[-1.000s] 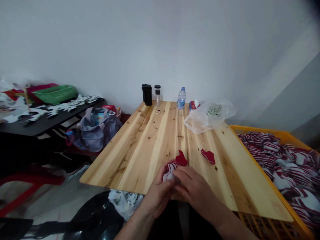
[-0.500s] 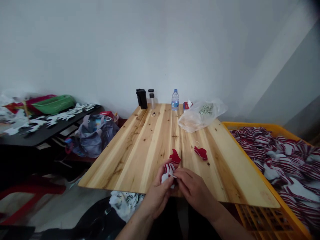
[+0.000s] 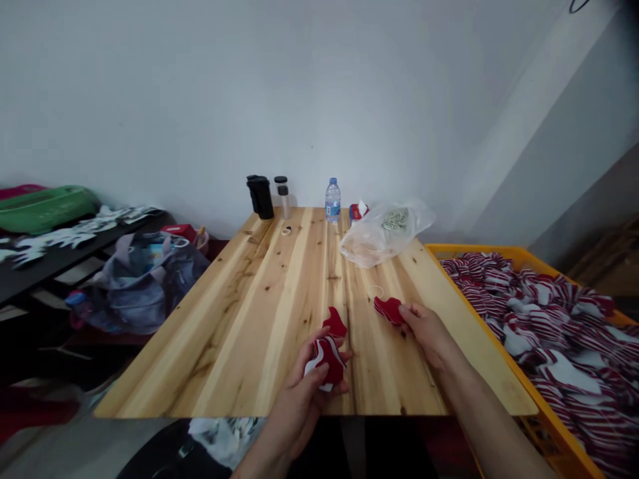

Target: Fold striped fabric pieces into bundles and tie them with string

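Note:
Near the front edge of the wooden table [image 3: 279,299], my left hand [image 3: 307,382] is closed around a small stack of red and white cloth pieces [image 3: 329,359]. Just beyond its fingers a red cloth piece [image 3: 335,323] shows; whether it touches the stack is unclear. Farther right, my right hand [image 3: 424,326] pinches the edge of another red cloth piece [image 3: 388,310] at the tabletop. A thin pale loop [image 3: 375,291] lies just behind that piece.
A clear plastic bag [image 3: 382,236], a water bottle [image 3: 333,201] and a black cup [image 3: 261,198] stand at the back. Right of the table, a yellow crate [image 3: 509,251] holds striped cloth bundles [image 3: 554,339]. A grey bag [image 3: 142,286] is at left.
My right hand has left the stack, moved right and taken hold of the separate red piece. The stack in my left hand now shows a red face. The view has shifted right.

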Action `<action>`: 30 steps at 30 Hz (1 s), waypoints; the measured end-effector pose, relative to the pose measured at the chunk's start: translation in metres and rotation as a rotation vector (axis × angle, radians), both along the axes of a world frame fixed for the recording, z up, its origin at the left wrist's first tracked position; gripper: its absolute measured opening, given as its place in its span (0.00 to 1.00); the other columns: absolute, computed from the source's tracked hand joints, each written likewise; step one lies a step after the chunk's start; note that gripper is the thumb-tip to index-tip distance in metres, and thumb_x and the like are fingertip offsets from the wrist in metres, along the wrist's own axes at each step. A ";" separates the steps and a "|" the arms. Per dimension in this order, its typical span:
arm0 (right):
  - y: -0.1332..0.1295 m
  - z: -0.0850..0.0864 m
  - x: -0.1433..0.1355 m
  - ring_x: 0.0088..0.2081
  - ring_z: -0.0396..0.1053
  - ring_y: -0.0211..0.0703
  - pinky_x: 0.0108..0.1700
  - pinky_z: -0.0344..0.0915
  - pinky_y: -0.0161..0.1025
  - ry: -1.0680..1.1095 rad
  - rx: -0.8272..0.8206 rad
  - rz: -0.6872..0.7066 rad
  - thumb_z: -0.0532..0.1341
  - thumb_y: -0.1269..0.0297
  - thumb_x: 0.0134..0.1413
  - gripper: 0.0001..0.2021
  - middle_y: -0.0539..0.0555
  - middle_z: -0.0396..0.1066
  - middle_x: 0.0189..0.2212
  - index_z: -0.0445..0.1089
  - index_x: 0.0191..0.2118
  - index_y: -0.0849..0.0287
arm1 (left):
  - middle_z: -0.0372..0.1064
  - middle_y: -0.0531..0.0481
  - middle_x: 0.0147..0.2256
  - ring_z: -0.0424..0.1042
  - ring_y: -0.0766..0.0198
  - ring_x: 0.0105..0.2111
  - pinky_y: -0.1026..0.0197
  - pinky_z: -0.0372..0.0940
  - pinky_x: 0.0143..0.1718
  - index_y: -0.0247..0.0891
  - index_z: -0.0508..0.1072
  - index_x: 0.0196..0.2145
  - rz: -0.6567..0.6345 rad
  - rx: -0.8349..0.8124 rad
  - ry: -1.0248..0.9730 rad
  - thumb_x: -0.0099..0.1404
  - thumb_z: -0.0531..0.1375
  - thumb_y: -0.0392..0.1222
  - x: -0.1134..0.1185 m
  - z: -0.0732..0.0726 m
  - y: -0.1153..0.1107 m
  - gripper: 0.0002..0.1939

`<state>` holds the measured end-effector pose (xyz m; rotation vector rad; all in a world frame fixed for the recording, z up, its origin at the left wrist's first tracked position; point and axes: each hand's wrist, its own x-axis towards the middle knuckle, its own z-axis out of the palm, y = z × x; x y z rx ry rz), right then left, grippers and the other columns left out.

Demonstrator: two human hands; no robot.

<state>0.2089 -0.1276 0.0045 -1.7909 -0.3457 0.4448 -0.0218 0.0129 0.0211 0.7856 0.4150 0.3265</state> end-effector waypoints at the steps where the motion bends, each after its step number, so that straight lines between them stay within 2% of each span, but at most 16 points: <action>1: 0.002 -0.003 0.002 0.19 0.62 0.37 0.23 0.57 0.35 0.011 -0.013 -0.001 0.58 0.47 0.48 0.17 0.50 0.71 0.21 0.67 0.28 0.58 | 0.67 0.44 0.56 0.69 0.49 0.53 0.56 0.72 0.39 0.52 0.62 0.61 -0.002 -0.006 0.000 0.65 0.60 0.36 0.000 -0.001 0.001 0.28; 7: 0.005 -0.018 0.009 0.18 0.61 0.39 0.21 0.55 0.35 -0.080 -0.154 -0.067 0.56 0.51 0.52 0.13 0.47 0.66 0.16 0.64 0.27 0.56 | 0.68 0.41 0.55 0.71 0.52 0.50 0.57 0.72 0.37 0.49 0.60 0.62 0.011 -0.010 -0.022 0.65 0.60 0.36 0.003 -0.001 0.007 0.29; 10: 0.002 -0.012 0.003 0.22 0.64 0.42 0.25 0.58 0.38 -0.224 -0.217 -0.112 0.58 0.53 0.53 0.12 0.49 0.68 0.19 0.64 0.28 0.56 | 0.67 0.40 0.55 0.71 0.51 0.51 0.57 0.71 0.38 0.48 0.59 0.63 0.022 -0.029 -0.030 0.65 0.60 0.35 0.003 0.003 0.006 0.30; 12: 0.001 -0.002 -0.018 0.27 0.66 0.44 0.31 0.63 0.40 -0.331 -0.212 -0.118 0.59 0.53 0.54 0.12 0.52 0.71 0.26 0.66 0.31 0.57 | 0.67 0.40 0.55 0.70 0.50 0.52 0.56 0.71 0.39 0.49 0.57 0.63 0.030 -0.043 -0.032 0.65 0.60 0.36 0.001 0.004 0.004 0.31; 14: 0.002 0.008 -0.050 0.35 0.69 0.46 0.40 0.66 0.44 -0.480 -0.150 -0.002 0.60 0.54 0.56 0.11 0.55 0.72 0.37 0.68 0.39 0.56 | 0.68 0.41 0.55 0.69 0.50 0.53 0.55 0.70 0.42 0.50 0.56 0.64 0.039 -0.049 -0.048 0.65 0.60 0.37 -0.001 0.004 0.000 0.32; 16: 0.006 0.015 -0.086 0.46 0.68 0.49 0.49 0.66 0.48 -0.739 -0.048 0.343 0.60 0.59 0.59 0.14 0.57 0.71 0.47 0.67 0.50 0.54 | 0.68 0.42 0.55 0.69 0.52 0.53 0.53 0.68 0.47 0.51 0.57 0.64 0.050 -0.046 -0.087 0.65 0.61 0.38 -0.003 0.003 -0.005 0.32; 17: 0.008 0.017 -0.102 0.51 0.66 0.49 0.53 0.65 0.49 -0.806 -0.033 0.474 0.61 0.62 0.60 0.15 0.56 0.69 0.49 0.66 0.52 0.53 | 0.67 0.43 0.56 0.68 0.52 0.54 0.53 0.67 0.50 0.50 0.58 0.63 0.051 -0.042 -0.107 0.66 0.61 0.39 -0.004 0.002 -0.007 0.30; 18: 0.010 0.019 -0.115 0.53 0.65 0.49 0.55 0.64 0.49 -0.843 -0.015 0.547 0.61 0.65 0.60 0.16 0.57 0.68 0.51 0.65 0.53 0.53 | 0.67 0.44 0.56 0.67 0.53 0.55 0.53 0.65 0.52 0.50 0.60 0.62 0.051 -0.038 -0.126 0.66 0.60 0.41 -0.006 0.002 -0.010 0.28; 21: 0.015 0.019 -0.134 0.54 0.63 0.49 0.56 0.65 0.48 -0.803 0.005 0.591 0.62 0.70 0.59 0.16 0.57 0.67 0.51 0.64 0.52 0.54 | 0.66 0.44 0.57 0.65 0.54 0.56 0.54 0.63 0.54 0.48 0.63 0.61 0.046 -0.025 -0.152 0.69 0.57 0.45 -0.012 0.002 -0.015 0.23; 24: 0.016 0.019 -0.133 0.54 0.63 0.48 0.55 0.66 0.47 -0.738 0.041 0.647 0.62 0.68 0.59 0.13 0.56 0.67 0.50 0.65 0.49 0.54 | 0.65 0.44 0.57 0.65 0.54 0.56 0.53 0.64 0.53 0.47 0.62 0.61 0.053 -0.009 -0.128 0.70 0.55 0.47 -0.020 0.005 -0.018 0.22; 27: 0.017 0.017 -0.132 0.53 0.64 0.46 0.55 0.66 0.46 -0.698 0.084 0.690 0.62 0.67 0.60 0.12 0.55 0.67 0.49 0.65 0.49 0.54 | 0.66 0.44 0.56 0.66 0.53 0.55 0.55 0.65 0.51 0.46 0.64 0.60 0.071 0.036 -0.067 0.68 0.57 0.47 -0.027 0.006 -0.018 0.23; 30: 0.018 0.011 -0.137 0.53 0.64 0.45 0.55 0.65 0.44 -0.681 0.119 0.677 0.61 0.67 0.60 0.12 0.55 0.67 0.49 0.65 0.49 0.54 | 0.67 0.43 0.56 0.66 0.54 0.54 0.57 0.65 0.50 0.45 0.67 0.58 0.097 0.079 -0.027 0.66 0.60 0.48 -0.031 0.003 -0.016 0.23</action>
